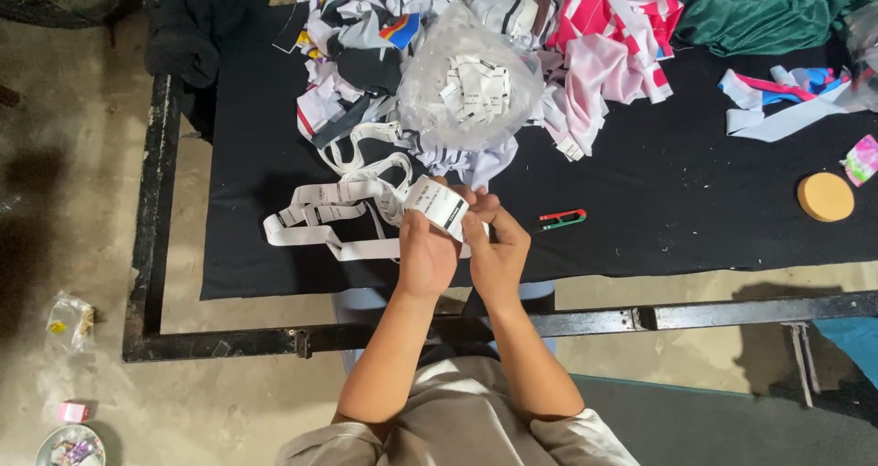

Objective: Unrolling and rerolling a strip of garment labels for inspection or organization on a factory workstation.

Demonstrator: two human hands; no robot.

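Both sets of fingers are closed on the label (439,204), a small white printed tag at the centre of the frame: the left hand (426,256) pinches it from below and behind with thumb and fingers drawn together, and the right hand (497,251) nips its right edge with the fingertips (479,212) pressed tight, no gap showing. The label is the free end of a long white tape (320,212) that trails left in loose loops over the black cloth (677,201) on the table. It looks very light, thin and limp, likely to fold or twist if held at one corner only, so a flat pinch at both edges close to the end seems the surest hold; the woven face is probably not slippery. Just right of the hands lies a red and green clip (562,217). Above them, in the upper middle, sits a clear bag (468,82) of cut labels among fabric scraps (604,45). A round tan disc (825,196) lies at the right edge.
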